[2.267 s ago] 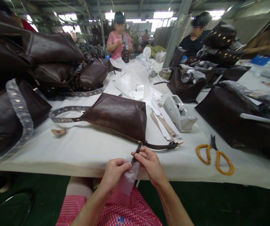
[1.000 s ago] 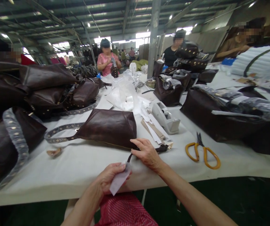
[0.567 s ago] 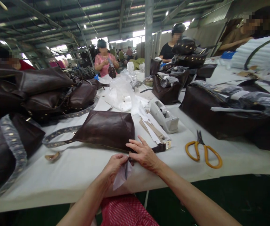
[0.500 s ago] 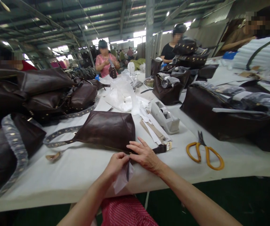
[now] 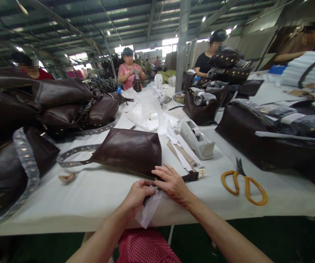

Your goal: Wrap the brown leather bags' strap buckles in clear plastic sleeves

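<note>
The dark brown bag (image 5: 130, 151) is laid at the centre of the frame, its lower right corner met by the fingertips of the right hand (image 5: 175, 184). That hand's outer fingers are held slightly apart; whether anything is pinched by its thumb cannot be told. Just below the corner, a translucent plastic sheet (image 5: 149, 210) is clamped between the thumb and fingers of the left hand (image 5: 139, 195). The buckled strap (image 5: 191, 176) is partly hidden by the right hand. Above it, paper strips (image 5: 183, 155) and a grey tape dispenser (image 5: 198, 140) are placed; orange-handled scissors (image 5: 249, 184) are seen at lower right. A white-covered table (image 5: 91, 204) is bordered at the top by 1 grey pillar (image 5: 183, 44) and a co-worker in pink (image 5: 128, 76).
</note>
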`<state>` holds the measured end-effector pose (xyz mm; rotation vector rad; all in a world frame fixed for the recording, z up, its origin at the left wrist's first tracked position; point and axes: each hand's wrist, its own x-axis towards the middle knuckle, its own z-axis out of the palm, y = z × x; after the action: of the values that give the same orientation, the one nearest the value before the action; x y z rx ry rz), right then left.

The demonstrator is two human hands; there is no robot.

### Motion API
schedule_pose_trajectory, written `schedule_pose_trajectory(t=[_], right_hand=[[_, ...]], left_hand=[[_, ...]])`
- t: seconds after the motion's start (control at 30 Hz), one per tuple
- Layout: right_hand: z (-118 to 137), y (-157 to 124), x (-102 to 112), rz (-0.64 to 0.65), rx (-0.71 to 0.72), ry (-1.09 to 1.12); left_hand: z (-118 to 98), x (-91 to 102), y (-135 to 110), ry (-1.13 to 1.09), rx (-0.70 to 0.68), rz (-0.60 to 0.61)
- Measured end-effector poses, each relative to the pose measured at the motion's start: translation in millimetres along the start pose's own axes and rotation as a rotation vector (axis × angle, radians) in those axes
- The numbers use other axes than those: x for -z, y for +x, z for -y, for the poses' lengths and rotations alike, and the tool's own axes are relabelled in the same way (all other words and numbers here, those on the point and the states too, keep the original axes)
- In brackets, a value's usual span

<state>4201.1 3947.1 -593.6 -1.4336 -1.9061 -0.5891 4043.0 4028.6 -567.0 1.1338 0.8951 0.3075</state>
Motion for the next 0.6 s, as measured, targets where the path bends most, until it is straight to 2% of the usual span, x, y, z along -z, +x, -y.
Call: schedule_pose_trajectory(t=[0.1,0.17,0.23,0.33,0.4,0.47,0.6], right_hand=[[4,-2,6,-0.029,0.013,-0.024],[13,-7,15,-0.057,-0.062,-0.028],[28,-15,25,-0.08,-0.294,0.047],[54,-23,33,-0.015,-0.851,0.364],[66,-22,30,0.027,-1.151,0.601],[72,-16,21,-0.022,-1.308,0.726],[70,-5,2,-0.195,-1.382,0.77]], left_hand=[[5,-8.2,14,0.0,-0.058,-0.031],[6,-11.2,21,-0.022,-0.068,-0.048],[8,-11.8,25,-0.047,-0.074,-0.063],[11,-12.0,27,-0.079,-0.082,-0.071],[12,-13.3,28,-0.095,-0.088,-0.065],[11,-14.8,27,-0.106,-0.095,-0.05],[2,-11.0,15,-0.089,-0.087,0.0]])
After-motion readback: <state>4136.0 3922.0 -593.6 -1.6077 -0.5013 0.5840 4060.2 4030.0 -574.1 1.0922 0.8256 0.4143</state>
